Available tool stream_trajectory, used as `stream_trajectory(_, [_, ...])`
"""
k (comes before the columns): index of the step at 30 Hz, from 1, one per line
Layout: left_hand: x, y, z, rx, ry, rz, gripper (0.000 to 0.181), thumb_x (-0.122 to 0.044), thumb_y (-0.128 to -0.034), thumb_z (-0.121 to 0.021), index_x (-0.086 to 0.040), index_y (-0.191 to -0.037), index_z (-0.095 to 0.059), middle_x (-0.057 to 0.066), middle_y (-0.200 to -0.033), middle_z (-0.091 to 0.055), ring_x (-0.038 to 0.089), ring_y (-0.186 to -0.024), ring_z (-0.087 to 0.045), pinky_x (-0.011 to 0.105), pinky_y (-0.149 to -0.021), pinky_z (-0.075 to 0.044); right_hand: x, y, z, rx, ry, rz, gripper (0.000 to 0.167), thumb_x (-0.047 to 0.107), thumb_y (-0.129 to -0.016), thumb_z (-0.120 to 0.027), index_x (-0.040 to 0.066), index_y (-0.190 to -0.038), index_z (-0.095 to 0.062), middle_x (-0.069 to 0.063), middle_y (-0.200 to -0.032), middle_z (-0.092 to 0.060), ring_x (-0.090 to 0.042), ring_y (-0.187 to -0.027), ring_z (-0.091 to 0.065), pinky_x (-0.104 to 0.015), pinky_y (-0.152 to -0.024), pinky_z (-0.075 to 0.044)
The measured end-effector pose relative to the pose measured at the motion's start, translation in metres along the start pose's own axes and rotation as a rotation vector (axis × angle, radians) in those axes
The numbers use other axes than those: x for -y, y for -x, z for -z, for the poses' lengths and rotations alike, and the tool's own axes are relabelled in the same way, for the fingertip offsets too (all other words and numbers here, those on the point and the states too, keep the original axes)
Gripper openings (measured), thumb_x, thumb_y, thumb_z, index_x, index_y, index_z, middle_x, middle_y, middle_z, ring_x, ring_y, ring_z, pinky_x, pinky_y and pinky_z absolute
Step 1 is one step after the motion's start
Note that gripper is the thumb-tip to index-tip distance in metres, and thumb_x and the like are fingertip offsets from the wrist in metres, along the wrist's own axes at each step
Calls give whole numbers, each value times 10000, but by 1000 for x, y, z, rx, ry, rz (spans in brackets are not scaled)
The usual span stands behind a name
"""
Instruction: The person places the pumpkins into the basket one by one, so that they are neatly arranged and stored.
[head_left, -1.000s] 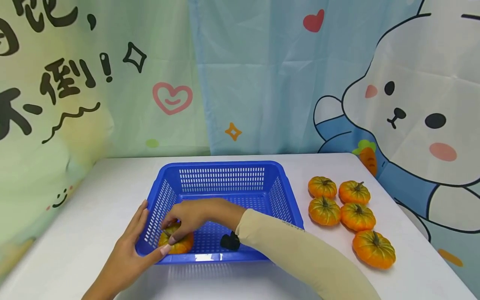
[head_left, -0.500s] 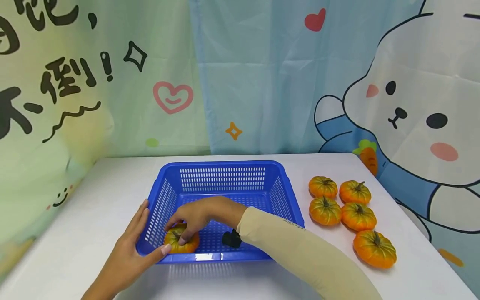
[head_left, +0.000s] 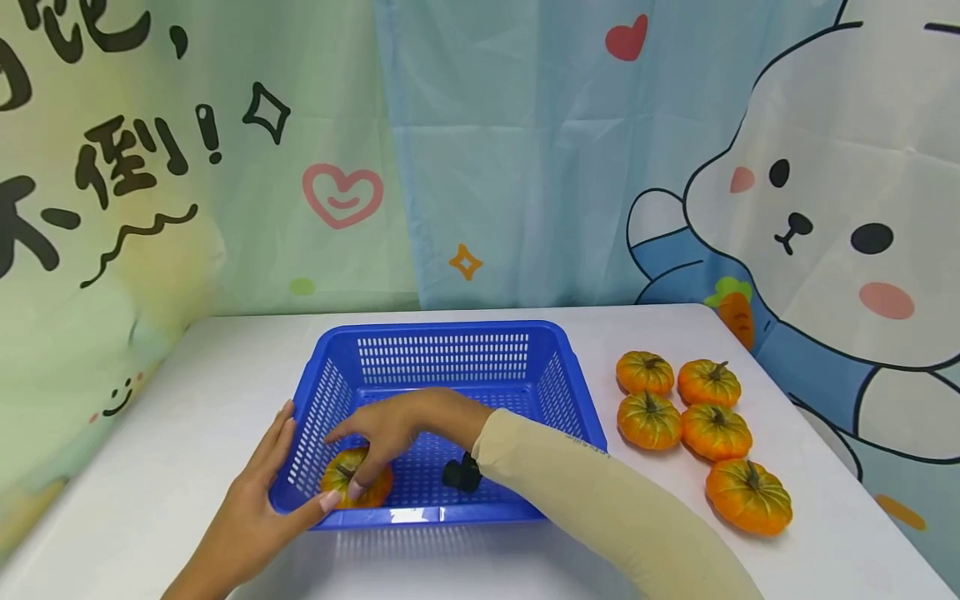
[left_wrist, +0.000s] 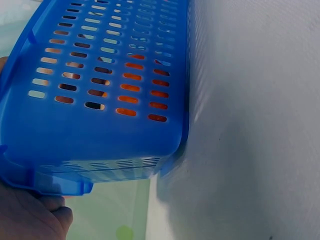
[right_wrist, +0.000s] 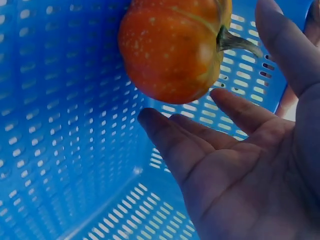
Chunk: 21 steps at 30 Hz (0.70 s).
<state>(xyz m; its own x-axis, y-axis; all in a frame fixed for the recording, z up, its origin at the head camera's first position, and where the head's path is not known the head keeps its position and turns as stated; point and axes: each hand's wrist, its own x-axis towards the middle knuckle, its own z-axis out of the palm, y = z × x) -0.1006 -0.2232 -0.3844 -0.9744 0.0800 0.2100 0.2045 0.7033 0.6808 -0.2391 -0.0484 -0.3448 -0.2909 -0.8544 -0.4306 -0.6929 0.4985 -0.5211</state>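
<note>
While in basket (head_left: 450, 330), pumpkin (head_left: 340, 484) beside right hand (head_left: 386, 425)

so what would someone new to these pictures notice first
Probably the bright blue basket mid-table, with one orange pumpkin in its near left corner and the right hand spread close by. Next, the five more pumpkins clustered on the white table to the right, then the big cartoon animal at the backdrop's right.

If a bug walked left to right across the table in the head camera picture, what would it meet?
Left hand → blue basket with one pumpkin inside → five more pumpkins.
</note>
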Motion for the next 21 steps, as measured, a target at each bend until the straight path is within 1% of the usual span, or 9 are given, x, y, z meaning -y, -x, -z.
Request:
stream_trajectory(3, [0, -1, -1, -3, 3, -6, 997, -373, -824, -766, -30, -1547, -172, -23, -1626, -63, 447, -1418, -181, 693, -1021, -263, -1, 4, 3, -13, 23, -6, 812, 447, -842, -729, 177, -1514, -363, 34, -1488, -414, -117, -1349, -379, -272, -1079, -340])
stream_trajectory(6, [0, -1, -2, -9, 5, -19, 992, -360, -821, -769, -27, -1545, -179, 4, -1627, -78, 462, -1408, -198, 704, -1005, -273, -4, 9, 5, -34, 23, -3, 789, 442, -850, -721, 156, -1503, -383, 14, -1493, -415, -154, -1349, -400, -293, -1073, -360])
stream_trajectory(10, [0, -1, -2, -9, 7, -22, 990, -354, -820, -769, -20, -1543, -183, 8, -1627, -77, 472, -1402, -207, 711, -994, -279, -7, 16, 8, -61, -13, 21, 739, 407, -870, -716, 127, -1484, -416, -1, -1481, -438, -198, -1298, -478, -271, -1026, -412])
stream_trajectory(13, [0, -1, -2, -5, 8, -17, 989, -358, -821, -769, -15, -1542, -183, 4, -1627, -71, 472, -1404, -202, 710, -996, -279, -8, 23, 10, -79, -37, 53, 698, 377, -884, -712, 110, -1469, -441, -7, -1464, -464, -218, -1277, -503, -246, -995, -433])
stream_trajectory(17, [0, -1, -2, -14, 19, -31, 988, -345, -815, -774, -11, -1539, -191, 7, -1627, -75, 466, -1409, -190, 714, -1002, -263, -9, 33, 13, -124, -57, 97, 618, 327, -904, -699, 71, -1428, -495, -27, -1416, -521, -204, -1250, -531, -211, -964, -448])
stream_trajectory(21, [1, 0, -2, -20, 25, -29, 989, -345, -811, -775, -18, -1541, -192, -13, -1626, -73, 456, -1415, -182, 720, -1005, -250, -10, 45, 19, -196, -82, 114, 542, 290, -920, -685, 53, -1386, -542, -33, -1355, -575, -156, -1206, -564, -187, -940, -458])
